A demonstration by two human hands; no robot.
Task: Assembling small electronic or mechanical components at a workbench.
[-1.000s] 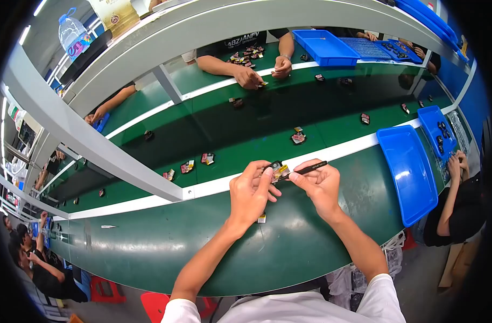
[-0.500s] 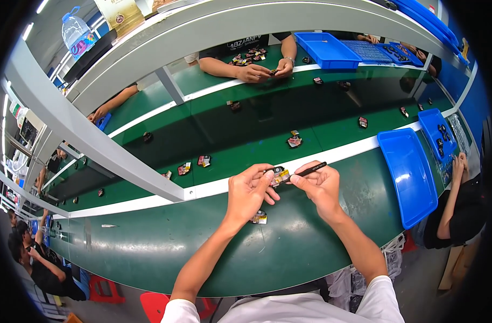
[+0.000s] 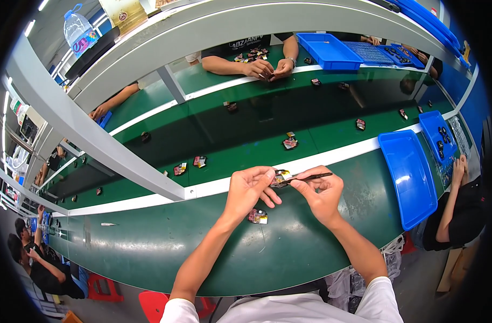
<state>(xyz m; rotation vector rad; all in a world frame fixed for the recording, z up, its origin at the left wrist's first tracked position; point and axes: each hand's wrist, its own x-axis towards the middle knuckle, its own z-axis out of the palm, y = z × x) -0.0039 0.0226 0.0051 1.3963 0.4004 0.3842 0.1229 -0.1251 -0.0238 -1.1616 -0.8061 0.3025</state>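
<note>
My left hand [image 3: 245, 195] is closed on a small black electronic unit [image 3: 281, 176] with a silver and yellow part on it, held between thumb and fingers above the bench's edge. Pinched in my right hand [image 3: 323, 200] is a pair of slim black tweezers [image 3: 315, 176], its tip end at the unit. Whether the tip touches it is too small to tell. On the green bench below my left fingers lies a second similar unit [image 3: 258, 216], with red and yellow-white parts showing.
Beyond a white rail, a green conveyor belt [image 3: 246, 161] carries several similar units. A blue tray [image 3: 410, 180] stands on the right, with a smaller tray [image 3: 438, 134] beyond it. A grey post [image 3: 111, 142] slants across the left. Co-workers' hands [image 3: 267, 70] are busy opposite.
The tweezers have tilted from slanting up to nearly level, and my right hand has turned slightly. The unit in my left hand is tipped a little differently. Units on the belt have shifted left.
</note>
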